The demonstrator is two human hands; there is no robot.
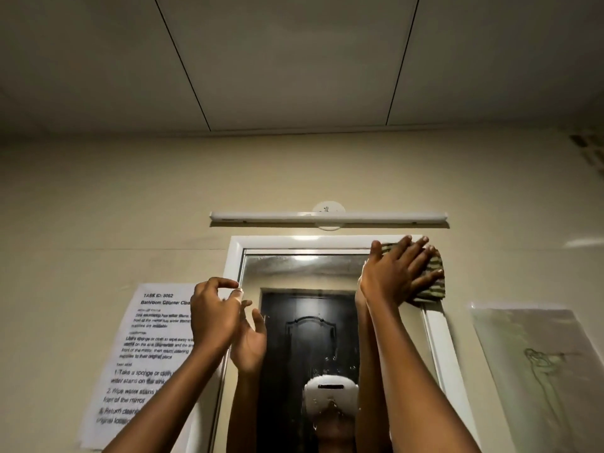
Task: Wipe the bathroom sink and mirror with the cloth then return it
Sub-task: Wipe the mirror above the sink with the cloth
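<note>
Upper right of the frame, right hand (390,276) flat, pressing cloth (433,282) on mirror (307,269), left hand (212,317) loose, holding nothing.

The room is dim and yellowish. A pale glare sits on the upper mirror (307,266), just below the unlit light bar (328,218). The printed notice (147,354) is soft and partly unreadable. Wide-angle distortion bends the ceiling (294,60) seams outward; corners darken.

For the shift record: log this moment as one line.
phase: wiping mirror | right hand: flat on cloth at top right corner | left hand: raised by left frame, fingers curled, empty | water drops remain lower down
</note>
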